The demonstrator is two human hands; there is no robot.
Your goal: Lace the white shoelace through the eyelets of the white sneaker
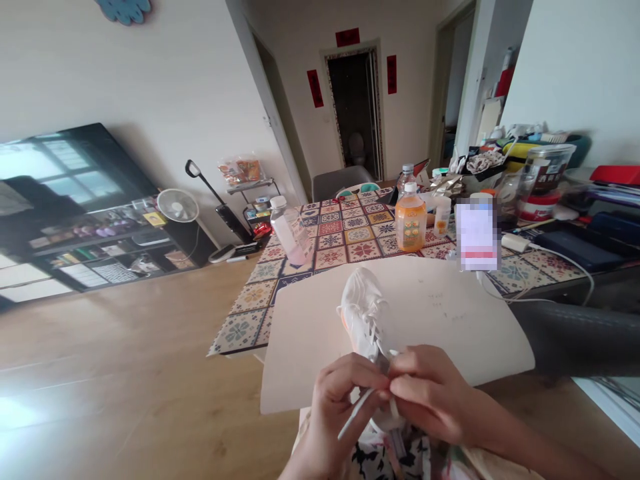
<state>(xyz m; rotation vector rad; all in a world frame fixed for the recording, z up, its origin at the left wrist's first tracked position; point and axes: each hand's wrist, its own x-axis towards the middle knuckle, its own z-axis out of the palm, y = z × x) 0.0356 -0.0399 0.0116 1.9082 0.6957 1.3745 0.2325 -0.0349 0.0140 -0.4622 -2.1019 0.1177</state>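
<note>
A white lace-up shoe (361, 307) rests on a large white sheet (305, 340), its toe pointing away from me. Above its opening, both my hands meet with fingertips close together. My left hand (345, 393) pinches a white shoelace (354, 415), whose flat end hangs below the fingers. Fingers bent inward, my right hand (430, 390) also grips the lace, and a short piece of it shows under the fingertips. The hands cover the heel part of the shoe, so the shape of any knot or loop is hidden.
Beyond the sheet, a patterned tablecloth (333, 257) covers the table. An orange drink bottle (411, 223) and a clear bottle (290, 233) stand on it. A lit phone (476, 237) is propped at the right, with a white cable (565, 253) nearby. Jars and clutter fill the back right.
</note>
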